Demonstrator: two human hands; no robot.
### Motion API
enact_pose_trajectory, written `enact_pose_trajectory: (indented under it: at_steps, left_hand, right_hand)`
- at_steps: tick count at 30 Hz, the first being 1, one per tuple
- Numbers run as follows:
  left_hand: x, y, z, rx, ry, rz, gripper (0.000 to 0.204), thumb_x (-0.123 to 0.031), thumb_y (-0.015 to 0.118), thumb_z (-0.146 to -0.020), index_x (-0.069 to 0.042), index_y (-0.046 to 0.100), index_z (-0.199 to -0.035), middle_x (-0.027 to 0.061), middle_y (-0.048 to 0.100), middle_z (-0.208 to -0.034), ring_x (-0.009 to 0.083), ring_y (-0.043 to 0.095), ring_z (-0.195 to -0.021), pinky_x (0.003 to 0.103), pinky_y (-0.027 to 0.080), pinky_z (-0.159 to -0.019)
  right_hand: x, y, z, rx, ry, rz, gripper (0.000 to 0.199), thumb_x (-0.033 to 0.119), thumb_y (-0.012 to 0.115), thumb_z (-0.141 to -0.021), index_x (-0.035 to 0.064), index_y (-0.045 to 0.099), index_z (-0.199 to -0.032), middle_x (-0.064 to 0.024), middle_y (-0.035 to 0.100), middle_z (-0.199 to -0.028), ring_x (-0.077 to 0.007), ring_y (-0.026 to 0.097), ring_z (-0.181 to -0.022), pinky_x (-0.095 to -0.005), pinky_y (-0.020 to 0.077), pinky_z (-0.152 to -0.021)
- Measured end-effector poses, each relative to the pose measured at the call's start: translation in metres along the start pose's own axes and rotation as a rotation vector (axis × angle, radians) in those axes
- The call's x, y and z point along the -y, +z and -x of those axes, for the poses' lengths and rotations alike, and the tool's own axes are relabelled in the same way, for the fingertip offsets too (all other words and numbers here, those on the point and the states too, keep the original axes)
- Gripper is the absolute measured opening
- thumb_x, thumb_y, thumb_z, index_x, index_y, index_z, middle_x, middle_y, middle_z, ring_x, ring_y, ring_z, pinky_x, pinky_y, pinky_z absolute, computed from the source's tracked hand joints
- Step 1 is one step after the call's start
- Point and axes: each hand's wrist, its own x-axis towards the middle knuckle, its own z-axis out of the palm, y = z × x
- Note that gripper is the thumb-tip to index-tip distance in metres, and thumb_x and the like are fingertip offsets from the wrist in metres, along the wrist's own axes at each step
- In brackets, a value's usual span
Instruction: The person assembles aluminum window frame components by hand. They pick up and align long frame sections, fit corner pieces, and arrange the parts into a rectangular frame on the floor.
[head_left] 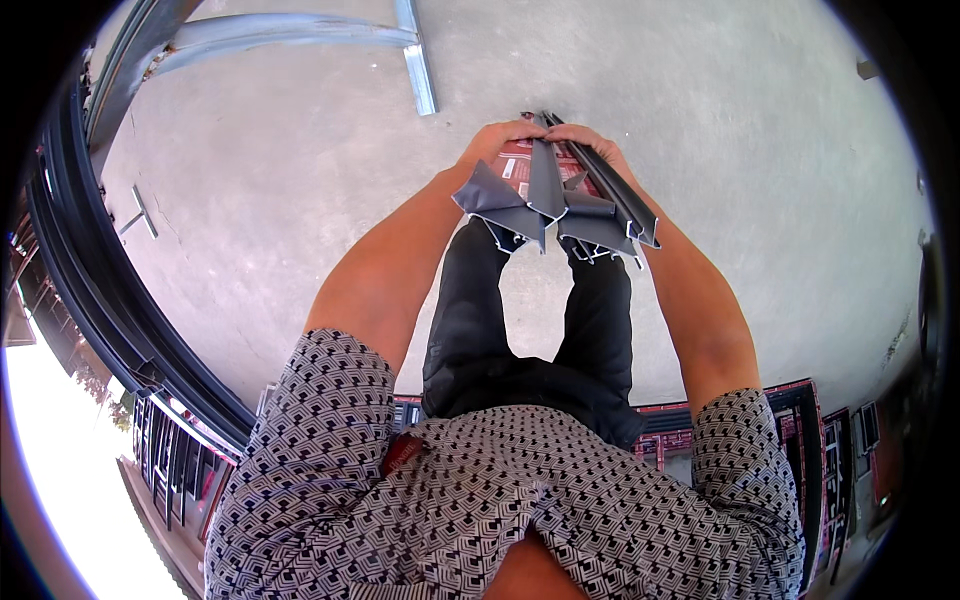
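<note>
Both my arms reach forward to a bundle of long dark grey metal profiles in front of my legs. Red printed film covers part of their faces. Their cut ends, with hooked and channel-shaped edges, point toward me, and loose flaps of grey film stick out there. My left hand grips the left side of the bundle, its fingers bent over the top. From the right, my right hand closes over the profiles, its fingertips near those of the left. The undersides of both hands are hidden.
Grey concrete floor lies all round. A metal frame stands at the far left, with long black profiles along the left side. A small metal piece lies on the floor. Racked profiles are behind me at the right.
</note>
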Motion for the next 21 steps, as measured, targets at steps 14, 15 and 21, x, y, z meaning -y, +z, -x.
enact_pose_trajectory:
  at_steps: [14, 15, 21]
  left_hand:
    - [-0.002, -0.013, 0.011, 0.243, 0.437, -0.419, 0.051, 0.000, 0.077, -0.088, -0.004, 0.070, -0.138, 0.0082, 0.071, -0.137, 0.0186, 0.067, -0.125, 0.031, 0.052, -0.111]
    - [-0.001, -0.009, 0.011, 0.241, 0.452, -0.399, 0.048, -0.001, 0.076, -0.090, -0.004, 0.071, -0.137, 0.0077, 0.072, -0.134, 0.0176, 0.069, -0.122, 0.030, 0.053, -0.110]
    - [-0.007, 0.002, 0.017, 0.149, 0.586, -0.705, 0.055, 0.002, 0.078, -0.088, -0.007, 0.066, -0.141, 0.0090, 0.071, -0.139, 0.0215, 0.069, -0.125, 0.033, 0.055, -0.109]
  right_hand:
    - [0.029, 0.010, 0.009, -0.010, -0.058, 0.092, 0.056, -0.012, 0.069, -0.091, 0.0094, 0.065, -0.143, -0.0038, 0.065, -0.136, -0.0142, 0.066, -0.120, -0.0292, 0.0541, -0.110]
    - [0.030, 0.007, 0.010, 0.002, -0.051, 0.074, 0.058, -0.013, 0.070, -0.090, 0.0095, 0.065, -0.143, -0.0035, 0.066, -0.135, -0.0146, 0.067, -0.121, -0.0294, 0.0538, -0.110]
    - [0.049, 0.015, 0.012, -0.022, -0.260, 0.451, 0.060, -0.008, 0.081, -0.081, 0.0108, 0.067, -0.137, -0.0047, 0.071, -0.134, -0.0189, 0.068, -0.122, -0.0326, 0.0525, -0.111]
